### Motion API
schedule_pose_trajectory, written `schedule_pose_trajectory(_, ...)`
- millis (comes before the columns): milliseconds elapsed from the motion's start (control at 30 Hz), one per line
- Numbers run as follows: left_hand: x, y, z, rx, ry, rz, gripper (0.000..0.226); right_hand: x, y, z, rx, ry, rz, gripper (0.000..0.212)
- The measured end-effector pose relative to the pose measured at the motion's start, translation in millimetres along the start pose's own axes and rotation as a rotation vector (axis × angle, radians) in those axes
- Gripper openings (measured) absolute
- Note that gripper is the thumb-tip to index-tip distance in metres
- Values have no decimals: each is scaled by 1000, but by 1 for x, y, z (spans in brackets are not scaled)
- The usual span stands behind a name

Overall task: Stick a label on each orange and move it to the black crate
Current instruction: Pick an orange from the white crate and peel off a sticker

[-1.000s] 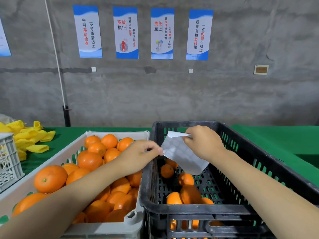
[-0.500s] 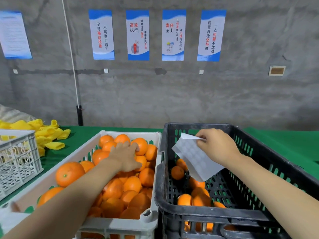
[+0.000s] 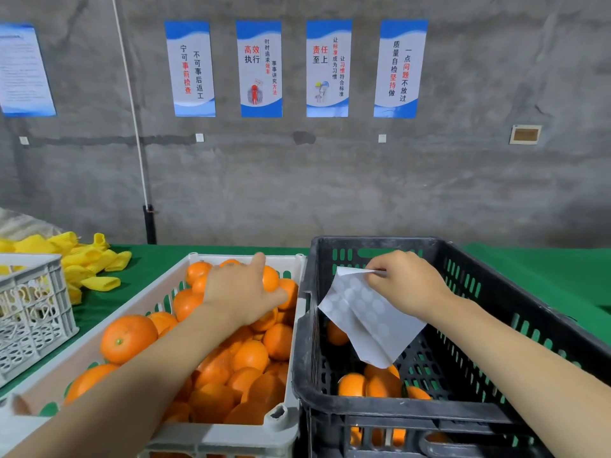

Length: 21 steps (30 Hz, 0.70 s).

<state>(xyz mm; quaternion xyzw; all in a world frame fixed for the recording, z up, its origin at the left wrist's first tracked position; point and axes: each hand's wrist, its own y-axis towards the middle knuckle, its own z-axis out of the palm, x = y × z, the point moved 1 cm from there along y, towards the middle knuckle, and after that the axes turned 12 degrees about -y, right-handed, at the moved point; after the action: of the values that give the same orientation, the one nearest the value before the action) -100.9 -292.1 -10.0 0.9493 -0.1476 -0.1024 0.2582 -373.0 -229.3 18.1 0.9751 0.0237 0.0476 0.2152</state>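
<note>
Since a sec ago the L hand (image 3: 241,292) has left the label sheet (image 3: 367,319) and now lies at the far end of the white crate (image 3: 231,438), fingers stretched flat over the heaped oranges (image 3: 129,338), gripping none. A green tabletop (image 3: 158,259) carries this crate w/ the black crate (image 3: 496,309) touching its R side. More oranges (image 3: 352,385) lie at the bottom of the black one. A grey crate (image 3: 33,312) stands far L. The R hand (image 3: 406,282) pinches the sheet's top corner above the black crate. Yellow foam sleeves (image 3: 86,259) lie behind the grey crate.
</note>
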Motion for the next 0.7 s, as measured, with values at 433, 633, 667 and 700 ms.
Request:
schedule_pose_trajectory(433,-52,-24,-18,-92,-752,334,58,13,-5,-9,-207,69,-129,31)
schedule_pose_trajectory(633,-68,-14,-21,299,-1908,-396,62,33,-16,-19,-620,-216,-389,16)
schedule_pose_trajectory(667,-65,-13,-22,321,-2026,-434,66,35,-16,-20,-650,-257,-451,13)
schedule_pose_trajectory(700,-61,-13,-24,323,-2095,-444,67,36,-16,-20,-665,-299,-496,20)
